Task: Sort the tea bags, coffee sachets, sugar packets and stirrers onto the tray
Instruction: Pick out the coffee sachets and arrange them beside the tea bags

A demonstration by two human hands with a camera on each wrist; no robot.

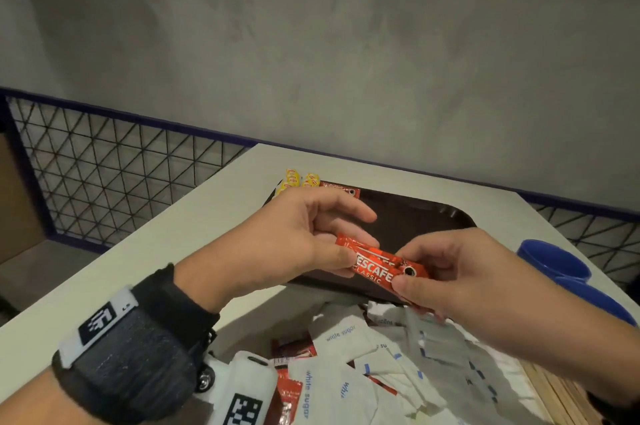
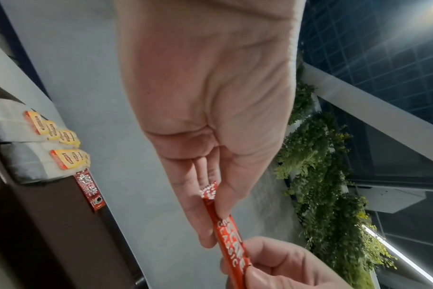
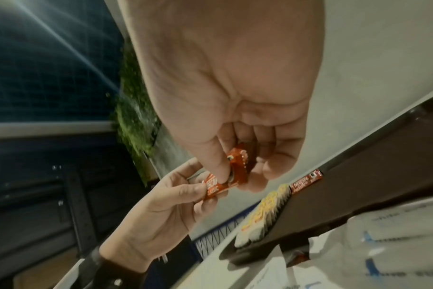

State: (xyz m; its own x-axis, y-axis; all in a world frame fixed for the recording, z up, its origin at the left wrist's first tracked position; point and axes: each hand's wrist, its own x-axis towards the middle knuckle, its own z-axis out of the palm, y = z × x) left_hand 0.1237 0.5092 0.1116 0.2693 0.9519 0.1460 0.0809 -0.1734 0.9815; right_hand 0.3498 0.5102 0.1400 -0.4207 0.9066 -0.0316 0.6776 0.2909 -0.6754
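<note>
Over brown tray point(image 1: 433, 213), both hands pinch glossy (red) coffee sachet point(image 1: 375, 260).

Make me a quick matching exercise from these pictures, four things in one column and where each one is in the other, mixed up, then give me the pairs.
Things
1. red coffee sachet
2. yellow-tagged tea bags
3. white sugar packets
4. blue cups

Places
A. at the far left corner of the brown tray
B. on the table at the right, beside the tray
C. pinched between left hand and right hand above the tray
D. heaped nearest the camera, off the tray

Pairs: 1-C, 2-A, 3-D, 4-B
</note>
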